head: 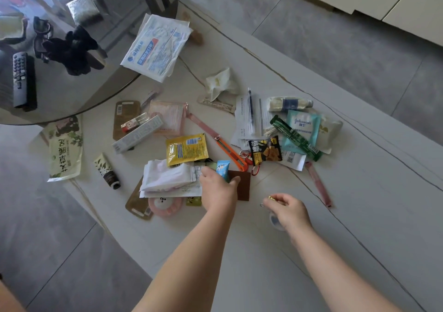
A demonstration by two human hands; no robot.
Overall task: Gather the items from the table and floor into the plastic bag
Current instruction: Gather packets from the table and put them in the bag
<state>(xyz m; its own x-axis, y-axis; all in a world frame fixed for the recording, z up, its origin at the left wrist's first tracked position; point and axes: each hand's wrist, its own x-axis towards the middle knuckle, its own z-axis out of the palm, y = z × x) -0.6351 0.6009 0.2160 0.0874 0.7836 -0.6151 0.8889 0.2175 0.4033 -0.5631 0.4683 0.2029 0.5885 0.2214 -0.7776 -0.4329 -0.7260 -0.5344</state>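
Several small items lie scattered on a pale marble-look tabletop [275, 251]. My left hand [218, 187] reaches over a brown card [243, 188] and grips a small blue sachet [223, 169]. My right hand [288, 210] pinches a small gold trinket with a metal ring [269, 199], and a clear round object shows under its palm. Nearby lie a yellow sachet [186, 149], a white zip pouch [167, 176], an orange box cutter [231, 152], a black snack pack [265, 152] and a teal Johnson's packet [302, 128]. No plastic bag can be seen.
A round dark glass table [72, 91] at upper left carries a remote control [20, 78], black hair ties [72, 48] and an overhanging white mask pack [157, 47]. A green tea pouch [64, 147] hangs at the marble table's left edge. Grey floor tiles [335, 36] surround it.
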